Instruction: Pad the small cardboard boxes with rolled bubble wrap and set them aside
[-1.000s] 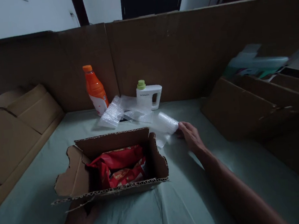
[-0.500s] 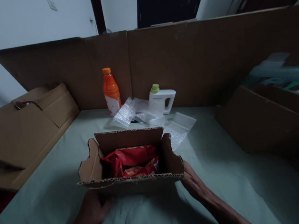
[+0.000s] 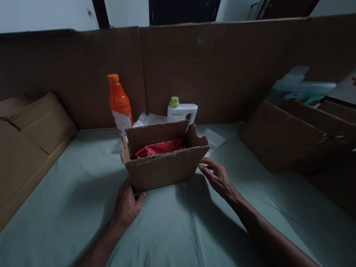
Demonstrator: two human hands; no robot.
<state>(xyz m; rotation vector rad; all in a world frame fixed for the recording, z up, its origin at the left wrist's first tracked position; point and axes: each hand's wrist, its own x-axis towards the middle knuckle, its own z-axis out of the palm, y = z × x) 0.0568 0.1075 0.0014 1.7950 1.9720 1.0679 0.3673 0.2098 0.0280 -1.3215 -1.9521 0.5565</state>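
Observation:
A small open cardboard box [image 3: 165, 167] stands on the pale green cloth [image 3: 178, 237], and a red packet [image 3: 158, 148] shows inside it. My left hand [image 3: 126, 204] grips the box's lower left corner, its fingers curled round the edge. At the box's lower right corner my right hand [image 3: 217, 176] has its fingers spread, touching or almost touching the side. Behind the box stand an orange bottle [image 3: 119, 102] and a white jug with a green cap [image 3: 182, 111]. Bubble wrap [image 3: 213, 140] lies between them and to the right.
A tall cardboard wall [image 3: 221, 63] runs across the back. Flattened cardboard [image 3: 12, 154] is stacked at the left. More cardboard [image 3: 295, 136] and a pale plastic container [image 3: 302, 85] sit at the right.
The box has gone away from me toward the bottles. My right hand let go of the bubble wrap and came to the box's right side. My left hand stayed on the box.

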